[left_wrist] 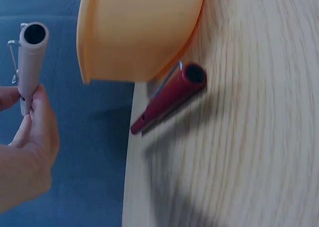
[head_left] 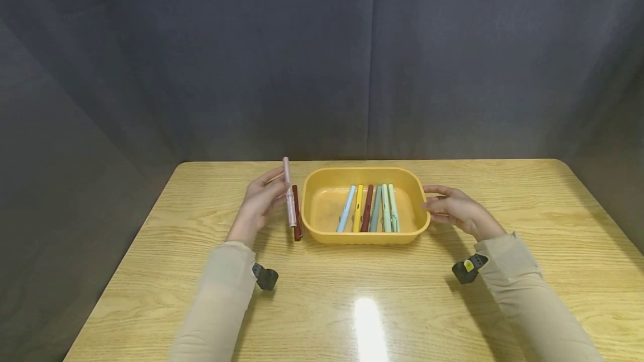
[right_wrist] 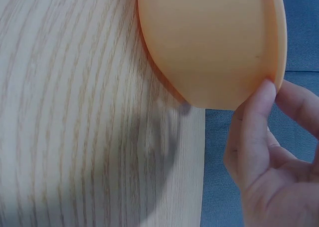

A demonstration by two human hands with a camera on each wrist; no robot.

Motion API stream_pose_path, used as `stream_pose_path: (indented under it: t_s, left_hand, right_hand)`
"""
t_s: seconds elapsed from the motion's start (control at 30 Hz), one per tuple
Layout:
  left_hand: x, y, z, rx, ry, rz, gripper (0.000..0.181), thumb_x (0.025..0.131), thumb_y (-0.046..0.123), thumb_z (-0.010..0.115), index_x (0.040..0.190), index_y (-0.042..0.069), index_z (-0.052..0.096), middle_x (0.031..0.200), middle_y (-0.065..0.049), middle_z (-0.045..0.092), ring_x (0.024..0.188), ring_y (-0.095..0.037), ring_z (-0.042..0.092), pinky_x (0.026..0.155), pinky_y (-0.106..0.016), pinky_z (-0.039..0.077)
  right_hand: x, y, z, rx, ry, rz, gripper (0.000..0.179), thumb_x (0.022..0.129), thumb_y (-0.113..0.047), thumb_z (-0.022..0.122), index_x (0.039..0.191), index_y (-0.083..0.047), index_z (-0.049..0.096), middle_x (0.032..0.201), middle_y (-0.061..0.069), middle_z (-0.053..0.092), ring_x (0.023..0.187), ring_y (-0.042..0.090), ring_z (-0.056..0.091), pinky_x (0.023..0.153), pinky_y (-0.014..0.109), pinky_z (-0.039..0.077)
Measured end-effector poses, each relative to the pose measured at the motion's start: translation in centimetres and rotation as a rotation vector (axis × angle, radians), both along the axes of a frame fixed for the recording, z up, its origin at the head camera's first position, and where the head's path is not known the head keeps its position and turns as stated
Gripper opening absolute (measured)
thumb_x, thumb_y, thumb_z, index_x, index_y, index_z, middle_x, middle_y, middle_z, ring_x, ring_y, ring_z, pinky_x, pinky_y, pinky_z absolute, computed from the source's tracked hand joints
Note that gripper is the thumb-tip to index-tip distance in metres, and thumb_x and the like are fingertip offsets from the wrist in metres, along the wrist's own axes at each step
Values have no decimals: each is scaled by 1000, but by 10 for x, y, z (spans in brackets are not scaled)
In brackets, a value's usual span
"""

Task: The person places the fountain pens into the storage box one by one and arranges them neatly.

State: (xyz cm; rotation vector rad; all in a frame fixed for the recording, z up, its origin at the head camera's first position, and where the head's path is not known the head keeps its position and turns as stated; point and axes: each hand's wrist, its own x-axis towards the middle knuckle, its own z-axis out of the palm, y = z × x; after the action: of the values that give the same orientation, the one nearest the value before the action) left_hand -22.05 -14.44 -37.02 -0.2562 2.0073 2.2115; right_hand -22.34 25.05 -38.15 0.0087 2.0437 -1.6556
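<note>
My left hand (head_left: 259,203) pinches a pale pink pen (left_wrist: 31,62) between thumb and fingers, its clip showing in the left wrist view. It is raised steeply over the table at the left of a yellow plastic tray (head_left: 364,238). Just beneath lies a dark red pen (head_left: 296,211) with a metal clip, close along the tray's left wall. At the opposite end, my right hand (head_left: 458,211) holds the tray's right rim with its fingertips (right_wrist: 266,90). Inside the tray several pens lie side by side: light blue (head_left: 346,209), yellow (head_left: 358,208), dark red (head_left: 367,208), grey-green (head_left: 375,208) and mint green (head_left: 386,208).
The light wooden table (head_left: 322,289) carries the tray near its far edge. Behind and at both sides hang dark grey curtains (head_left: 251,71). A bright light reflection (head_left: 369,328) shows on the near tabletop. Each wrist wears a small black camera (head_left: 265,276).
</note>
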Motion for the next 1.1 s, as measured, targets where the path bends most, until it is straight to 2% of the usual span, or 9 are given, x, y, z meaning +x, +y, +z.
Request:
stream_pose_path:
  t_s: [0.1, 0.3, 0.4, 0.53, 0.67, 0.73, 0.83, 1.1]
  left_hand:
    - [-2, 9, 2, -18, 9, 9, 55, 90, -1, 53, 143, 7, 42, 145, -16, 47, 93, -4, 61, 90, -22, 57]
    - [-5, 26, 5, -34, 31, 2, 53, 89, -2, 53, 141, 6, 45, 142, -16, 50, 95, -9, 61, 74, -13, 57]
    - [-6, 35, 7, -31, 38, 11, 52, 89, -2, 53, 140, 6, 46, 140, -17, 52, 97, -13, 61, 71, -13, 56]
    - [-8, 45, 8, -43, 45, 15, 51, 90, -1, 55, 139, 6, 47, 137, -17, 53, 103, -18, 60, 80, -19, 58]
    - [-9, 54, 7, -73, 54, -18, 50, 91, 0, 56, 139, 5, 47, 138, -17, 53, 113, -25, 59, 95, -34, 56]
    - [-9, 57, 5, -89, 60, -37, 50, 91, 0, 55, 139, 5, 46, 138, -17, 52, 116, -29, 58, 99, -40, 54]
    - [-9, 61, 1, -118, 66, -49, 49, 91, 0, 56, 138, 5, 47, 137, -16, 53, 115, -31, 58, 99, -41, 54]
    - [-14, 75, -8, -200, 88, -63, 49, 88, -2, 58, 136, 4, 50, 133, -17, 55, 113, -31, 59, 91, -35, 58]
  right_hand:
    - [0, 0, 0, 5, -2, -2, 68, 94, -9, 56, 148, 6, 18, 99, -9, 55, 80, -2, 62, 74, 14, 57]
    - [0, -1, -1, 7, 4, 3, 68, 93, -7, 55, 148, 7, 17, 97, -10, 55, 79, -3, 61, 75, 14, 57]
    - [0, 0, -1, 6, 10, 8, 67, 93, -6, 55, 148, 7, 17, 96, -10, 56, 79, -2, 61, 75, 14, 57]
    - [-1, 1, 0, 4, 12, 15, 68, 93, -8, 56, 148, 7, 17, 98, -10, 56, 80, -2, 61, 75, 15, 57]
    - [-1, 2, -1, 7, 7, 18, 69, 94, -9, 56, 148, 6, 16, 100, -8, 55, 81, -1, 62, 76, 15, 57]
    - [-1, 2, -1, 5, 4, 17, 70, 94, -9, 56, 148, 6, 16, 101, -8, 55, 81, -1, 62, 76, 15, 57]
    - [-1, 2, -1, 3, -1, 12, 70, 93, -9, 56, 148, 6, 16, 103, -7, 55, 82, -1, 62, 76, 15, 57]
    - [-2, 2, -1, -7, -6, 9, 70, 93, -9, 57, 148, 6, 16, 103, -7, 55, 81, -1, 63, 76, 15, 57]
